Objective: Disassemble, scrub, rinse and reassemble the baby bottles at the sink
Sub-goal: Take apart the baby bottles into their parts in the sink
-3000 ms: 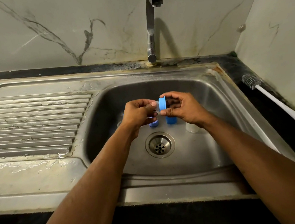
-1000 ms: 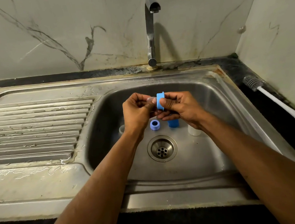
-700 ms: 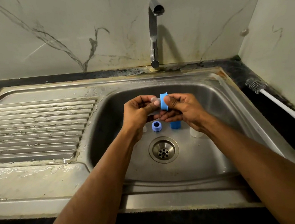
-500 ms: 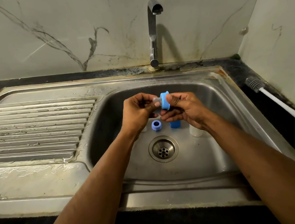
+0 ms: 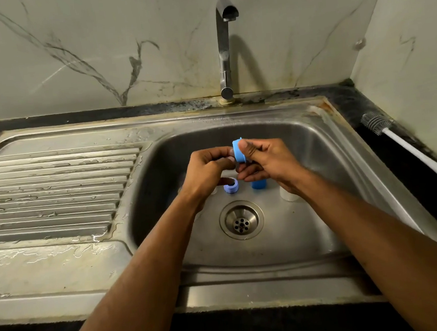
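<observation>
Over the sink basin (image 5: pixel 310 236), my right hand (image 5: pixel 267 161) pinches a blue bottle collar ring (image 5: pixel 238 151) between thumb and fingers, held on edge. My left hand (image 5: pixel 207 173) meets it from the left, its curled fingertips gripping a pale nipple piece at the ring, mostly hidden. On the basin floor below the hands lie a lighter blue ring (image 5: pixel 231 186), a darker blue cap (image 5: pixel 258 184) and a clear bottle part (image 5: pixel 288 194), partly covered by my right wrist.
The drain (image 5: pixel 241 220) sits in front of the loose parts. The tap (image 5: pixel 224 51) stands behind the basin with no water running. A wet ribbed draining board (image 5: pixel 50 193) lies left. A white-handled bottle brush (image 5: pixel 406 146) rests on the dark counter at right.
Both hands stay together over the basin, working the blue ring and nipple; the ring has shifted slightly in my right fingers. The view has moved a little.
</observation>
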